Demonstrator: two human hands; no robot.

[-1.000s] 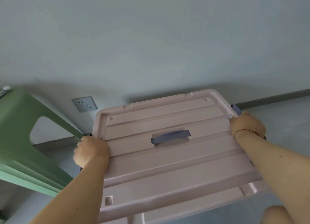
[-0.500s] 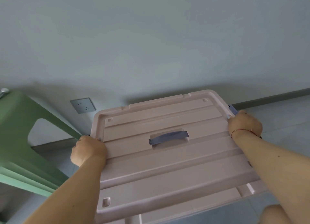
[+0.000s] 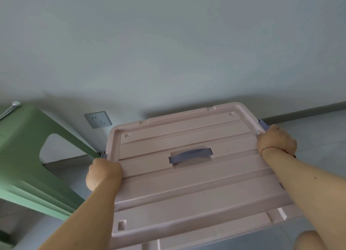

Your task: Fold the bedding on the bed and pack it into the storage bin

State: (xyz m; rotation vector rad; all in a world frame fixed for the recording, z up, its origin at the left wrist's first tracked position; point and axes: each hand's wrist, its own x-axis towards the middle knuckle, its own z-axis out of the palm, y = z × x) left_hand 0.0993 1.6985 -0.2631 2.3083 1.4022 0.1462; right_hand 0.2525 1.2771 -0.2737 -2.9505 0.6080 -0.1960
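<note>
1. We are gripping the storage bin, lid on, in front of us: left hand is curling on its left edge, right hand on its right.
2. Its long axis is running away from us, both hands equally near.

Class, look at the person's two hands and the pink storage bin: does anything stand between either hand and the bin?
Nothing visible does. The left hand already grips the bin's left edge and the right hand its right edge, both at the lid. The green stool stands off to the left, apart from the bin.
</note>
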